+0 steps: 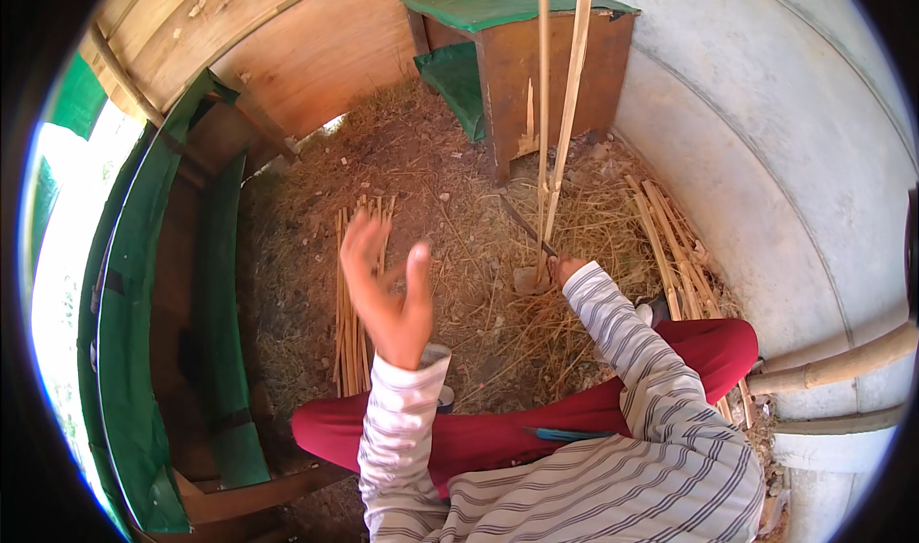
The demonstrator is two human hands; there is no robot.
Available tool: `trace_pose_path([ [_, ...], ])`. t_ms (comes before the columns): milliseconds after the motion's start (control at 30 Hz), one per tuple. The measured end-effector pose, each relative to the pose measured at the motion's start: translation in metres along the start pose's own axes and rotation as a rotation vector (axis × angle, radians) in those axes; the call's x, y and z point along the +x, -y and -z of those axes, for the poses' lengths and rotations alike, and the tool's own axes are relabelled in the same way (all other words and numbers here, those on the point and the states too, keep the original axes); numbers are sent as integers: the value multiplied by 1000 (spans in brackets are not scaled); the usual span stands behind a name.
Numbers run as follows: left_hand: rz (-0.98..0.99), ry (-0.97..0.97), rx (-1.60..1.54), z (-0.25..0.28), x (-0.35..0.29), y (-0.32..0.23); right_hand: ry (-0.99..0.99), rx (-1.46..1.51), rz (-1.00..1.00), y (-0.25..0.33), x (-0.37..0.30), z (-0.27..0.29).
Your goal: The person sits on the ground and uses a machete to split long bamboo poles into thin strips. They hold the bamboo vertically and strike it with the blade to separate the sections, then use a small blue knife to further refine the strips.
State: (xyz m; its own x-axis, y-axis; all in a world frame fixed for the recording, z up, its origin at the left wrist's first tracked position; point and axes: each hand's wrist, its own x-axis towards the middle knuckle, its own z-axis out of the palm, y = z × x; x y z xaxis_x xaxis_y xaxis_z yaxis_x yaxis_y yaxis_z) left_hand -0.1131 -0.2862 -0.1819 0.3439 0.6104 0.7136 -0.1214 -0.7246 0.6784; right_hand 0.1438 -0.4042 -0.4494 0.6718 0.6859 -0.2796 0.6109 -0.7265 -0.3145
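Observation:
My left hand (391, 299) is raised in the air with its fingers spread and nothing in it, slightly blurred. My right hand (567, 270) is closed around the handle end of a dark-bladed knife (520, 220), which points away and to the left. Just beside the blade stand two long, pale bamboo strips (569, 93), close together low down and spread apart toward the top. Their lower ends come down by my right hand, near a small block (529, 280) on the ground. Whether my fingers also touch the strips cannot be made out.
Bundles of thin sticks lie on the ground at left (350, 332) and right (670, 246). Straw shavings (536, 337) cover the floor. A green-topped wooden cabinet (555, 74) stands at the back, a green-covered bench (134, 352) at left. A slim blue object (570, 435) lies on my lap.

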Motion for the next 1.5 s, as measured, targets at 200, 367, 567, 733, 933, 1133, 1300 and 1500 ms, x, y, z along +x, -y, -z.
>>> trace_pose_path([
  [200,281,-156,164,122,-82,71,-266,-50,120,26,-13,33],
  [367,468,-372,178,170,-112,80,-584,-121,280,36,-17,71],
  [567,616,-372,116,183,-128,102,-316,-257,242,16,10,-20],
  [733,606,-436,95,187,-128,92,-238,-162,213,21,41,-70],
  [933,603,-468,52,195,-133,97,-256,-156,303,14,39,-46],
  [1133,624,-420,75,195,-143,92,-546,-232,358,36,-7,47],
  [1300,649,-416,52,189,-147,86,-233,15,175,11,23,-38],
  [1500,624,-454,-15,185,-132,90,51,309,-336,-28,99,-166],
])
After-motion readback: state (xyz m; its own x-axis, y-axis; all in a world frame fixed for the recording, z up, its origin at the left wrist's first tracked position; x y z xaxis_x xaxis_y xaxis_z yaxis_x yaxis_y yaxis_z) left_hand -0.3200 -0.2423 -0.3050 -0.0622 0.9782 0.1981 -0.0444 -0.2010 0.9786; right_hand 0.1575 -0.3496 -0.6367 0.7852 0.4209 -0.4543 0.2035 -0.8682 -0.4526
